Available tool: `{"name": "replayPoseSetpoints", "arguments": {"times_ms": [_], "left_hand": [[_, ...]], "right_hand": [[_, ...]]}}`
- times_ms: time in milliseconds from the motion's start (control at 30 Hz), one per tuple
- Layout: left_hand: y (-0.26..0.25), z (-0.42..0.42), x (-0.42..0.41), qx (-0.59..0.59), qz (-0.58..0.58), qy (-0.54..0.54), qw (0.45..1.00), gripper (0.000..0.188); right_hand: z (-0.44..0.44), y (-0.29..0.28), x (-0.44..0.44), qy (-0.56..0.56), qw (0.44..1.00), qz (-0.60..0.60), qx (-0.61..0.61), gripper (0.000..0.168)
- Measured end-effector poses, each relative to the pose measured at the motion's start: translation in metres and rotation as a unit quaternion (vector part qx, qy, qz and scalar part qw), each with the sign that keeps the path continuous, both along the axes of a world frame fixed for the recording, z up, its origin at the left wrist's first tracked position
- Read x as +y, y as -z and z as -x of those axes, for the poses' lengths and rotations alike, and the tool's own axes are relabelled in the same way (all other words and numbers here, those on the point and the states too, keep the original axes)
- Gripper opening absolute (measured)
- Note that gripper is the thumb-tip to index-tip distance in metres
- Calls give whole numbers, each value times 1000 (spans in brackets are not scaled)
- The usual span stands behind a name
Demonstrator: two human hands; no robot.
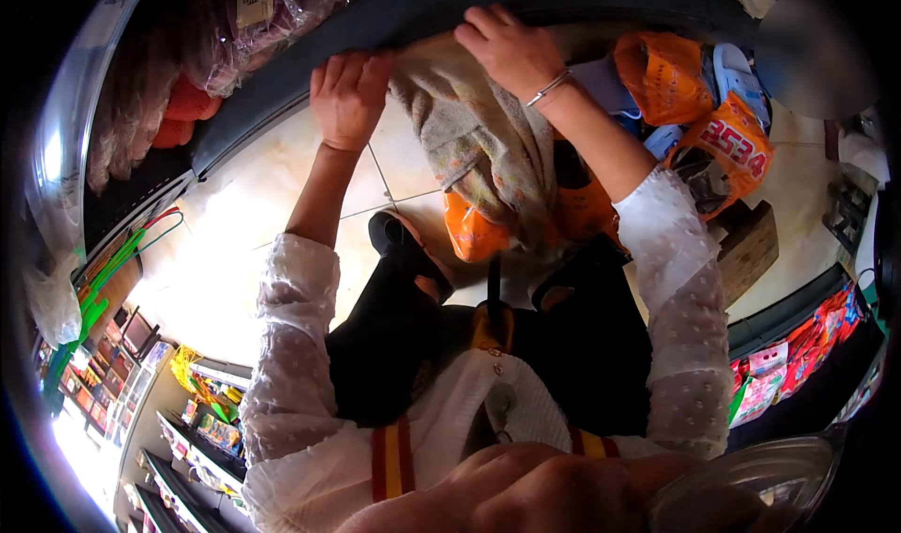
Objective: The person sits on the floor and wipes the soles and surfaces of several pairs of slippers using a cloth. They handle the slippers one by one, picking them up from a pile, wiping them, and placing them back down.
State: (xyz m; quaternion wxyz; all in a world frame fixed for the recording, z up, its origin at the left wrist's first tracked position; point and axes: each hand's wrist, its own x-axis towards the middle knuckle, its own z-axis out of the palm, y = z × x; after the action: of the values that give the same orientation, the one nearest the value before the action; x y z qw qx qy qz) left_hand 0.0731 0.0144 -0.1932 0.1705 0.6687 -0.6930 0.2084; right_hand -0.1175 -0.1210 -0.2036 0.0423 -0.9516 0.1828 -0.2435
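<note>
A grey-beige towel [479, 132] with faint orange and yellow marks hangs in folds in front of me. My left hand [352, 100] grips its upper left end with curled fingers. At its upper right end, my right hand [517, 54] has hold of the cloth and wears a thin metal bangle [549, 88]. Both hands are close against a dark shelf edge [415, 13], and the towel's top border runs between them. The lower folds fall over an orange plastic bag [471, 230] between my feet.
More orange bags [662, 75] stand at the right beside pale blue slippers [739, 75]. A wooden block [746, 248] lies on the tiled floor [394, 153]. Plastic-wrapped goods [246, 40] fill the shelf at upper left. Bright packets [788, 357] hang at lower right; stocked shelves [197, 448] stand lower left.
</note>
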Motion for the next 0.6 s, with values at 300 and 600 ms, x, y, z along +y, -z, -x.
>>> {"name": "replayPoseSetpoints", "arguments": {"times_ms": [300,600], "left_hand": [[-3,-42,49,7,-60,-108,992,9],[2,-19,32,37,-53,-124,990,6]], "right_hand": [[-63,2,46,-70,996,-54,-8,8],[-41,7,28,-77,997,-12,12,12]]}}
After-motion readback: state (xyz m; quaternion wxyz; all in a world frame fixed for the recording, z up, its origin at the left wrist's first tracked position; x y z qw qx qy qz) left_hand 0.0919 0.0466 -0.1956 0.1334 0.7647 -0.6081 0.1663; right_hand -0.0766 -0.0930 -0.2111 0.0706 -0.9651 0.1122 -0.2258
